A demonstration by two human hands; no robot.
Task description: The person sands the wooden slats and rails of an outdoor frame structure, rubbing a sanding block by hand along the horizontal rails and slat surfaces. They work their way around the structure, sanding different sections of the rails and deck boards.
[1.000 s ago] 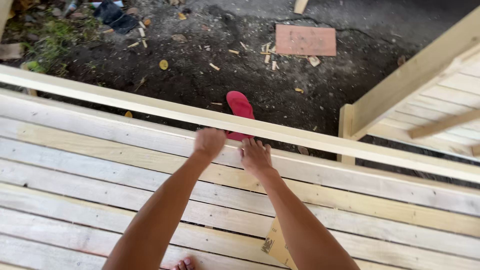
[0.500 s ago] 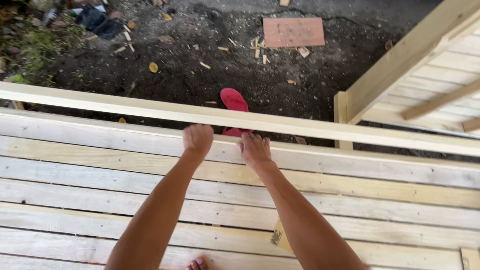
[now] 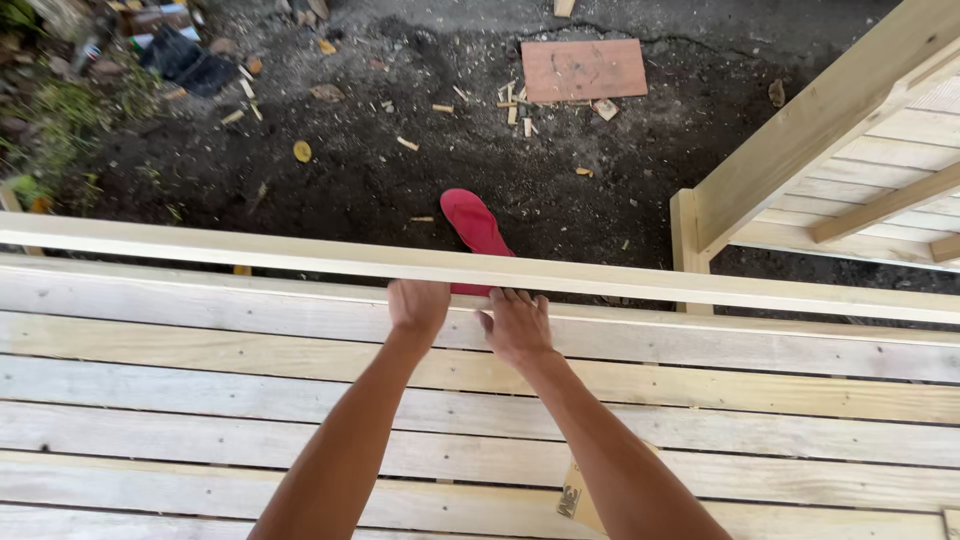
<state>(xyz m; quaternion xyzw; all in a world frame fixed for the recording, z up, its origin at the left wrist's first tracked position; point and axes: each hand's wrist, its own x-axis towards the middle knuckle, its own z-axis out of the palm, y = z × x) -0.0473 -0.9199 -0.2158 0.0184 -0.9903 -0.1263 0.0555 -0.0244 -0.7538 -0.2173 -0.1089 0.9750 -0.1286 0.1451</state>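
Two bare forearms reach out from you across the pale deck boards, which run side to side under them. Near your right arm a small wedge-shaped scrap of wood lies on the boards, partly hidden by that arm. Your left hand is curled at the underside of the long wooden rail, fingers tucked in against it so you cannot see their tips. Your right hand sits just beside the left, fingers spread a little and pressed up to the same rail's near edge; whether they wrap around it cannot be told. That rail crosses the whole view just beyond the outermost board. Past it, on the dark dirt below, a red flip-flop lies partly behind the rail, right above your hands. To the right, wooden steps with a slanted beam stand beside a short post. Farther out lie a flat reddish board, scattered wood chips and, far left, dark cloth among weeds.
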